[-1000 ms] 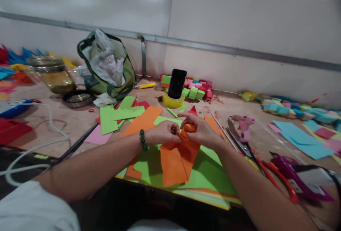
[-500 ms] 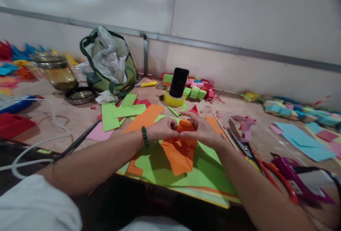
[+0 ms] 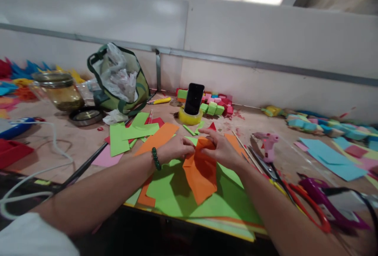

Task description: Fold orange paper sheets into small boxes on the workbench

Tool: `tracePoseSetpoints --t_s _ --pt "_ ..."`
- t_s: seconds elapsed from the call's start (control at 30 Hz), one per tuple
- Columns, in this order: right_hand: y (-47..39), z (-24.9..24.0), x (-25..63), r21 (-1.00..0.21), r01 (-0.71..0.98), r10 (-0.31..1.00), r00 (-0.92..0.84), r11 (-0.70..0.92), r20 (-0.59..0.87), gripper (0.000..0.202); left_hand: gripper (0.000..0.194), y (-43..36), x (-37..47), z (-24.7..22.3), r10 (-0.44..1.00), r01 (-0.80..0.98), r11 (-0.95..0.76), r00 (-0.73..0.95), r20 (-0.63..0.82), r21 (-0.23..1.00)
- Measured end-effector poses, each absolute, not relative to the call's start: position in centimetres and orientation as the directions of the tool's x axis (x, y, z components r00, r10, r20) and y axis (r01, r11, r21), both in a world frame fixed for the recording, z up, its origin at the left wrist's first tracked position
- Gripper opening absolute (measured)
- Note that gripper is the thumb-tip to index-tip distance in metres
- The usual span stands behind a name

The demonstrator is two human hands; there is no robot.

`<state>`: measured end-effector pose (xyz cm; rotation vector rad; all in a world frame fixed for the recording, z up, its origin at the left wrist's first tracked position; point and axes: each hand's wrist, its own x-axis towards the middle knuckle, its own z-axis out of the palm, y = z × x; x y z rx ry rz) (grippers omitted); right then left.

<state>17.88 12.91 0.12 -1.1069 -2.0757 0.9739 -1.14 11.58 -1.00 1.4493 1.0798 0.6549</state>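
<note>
A creased piece of orange paper [image 3: 201, 175] is held up between my two hands, above a stack of green paper [image 3: 233, 205]. My left hand [image 3: 178, 148], with a dark green bead bracelet [image 3: 156, 159] at its wrist, pinches the upper left edge of the orange paper. On the upper right side, my right hand [image 3: 220, 150] grips the same paper, thumb in front and fingers curled behind. The lower part of the paper hangs down in folds toward me. Some fingertips are hidden by the paper.
A phone [image 3: 194, 98] stands in a yellow tape roll [image 3: 190, 118], with folded paper blocks behind. To the right lie a pink glue gun [image 3: 268, 146], red-handled scissors [image 3: 313, 207] and a purple device [image 3: 330, 201]. Green strips [image 3: 119, 140], a bag [image 3: 121, 79] and a jar [image 3: 60, 91] are at left.
My view has tilted up slightly. The fingers of both hands have shifted along the upper edge of the orange paper, and its hanging part has turned a little.
</note>
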Motion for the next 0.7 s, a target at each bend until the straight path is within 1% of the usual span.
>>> tracePoseSetpoints --t_s 0.13,0.3,0.4,0.47,0.53,0.63,0.7 --pt "12.6 0.0 17.7 -0.75 0.489 0.853 -0.485 0.446 0.192 0.058 0.012 11.7 -1.1 -1.5 0.93 0.293 0.046 0.335 -0.148 0.955" --pt "12.7 -0.3 17.6 -0.736 0.486 0.851 -0.469 0.471 0.235 0.053 0.014 11.8 -0.9 -2.2 0.96 0.343 -0.067 0.278 -0.033 0.937" --pt "12.7 -0.7 17.4 -0.713 0.489 0.844 -0.457 0.502 0.281 0.053 0.015 11.9 -0.8 -2.6 0.959 0.304 -0.099 0.285 0.009 0.948" --pt "12.7 -0.8 17.1 -0.701 0.466 0.827 -0.449 0.54 0.339 0.052 0.012 12.0 -0.7 -2.9 0.956 0.265 -0.121 0.291 0.041 0.957" --pt "12.5 -0.7 16.9 -0.714 0.434 0.82 -0.44 0.55 0.365 0.049 0.008 12.0 -0.6 -3.0 0.952 0.246 -0.118 0.303 0.039 0.962" --pt "12.2 -0.4 16.7 -0.774 0.371 0.834 -0.427 0.514 0.349 0.047 0.006 11.8 -0.6 -3.0 0.935 0.254 -0.1 0.354 0.003 0.962" --pt "12.0 -0.2 16.7 -0.808 0.315 0.835 -0.426 0.498 0.349 0.047 0.004 11.7 -0.6 -2.9 0.928 0.285 -0.154 0.371 0.039 0.946"
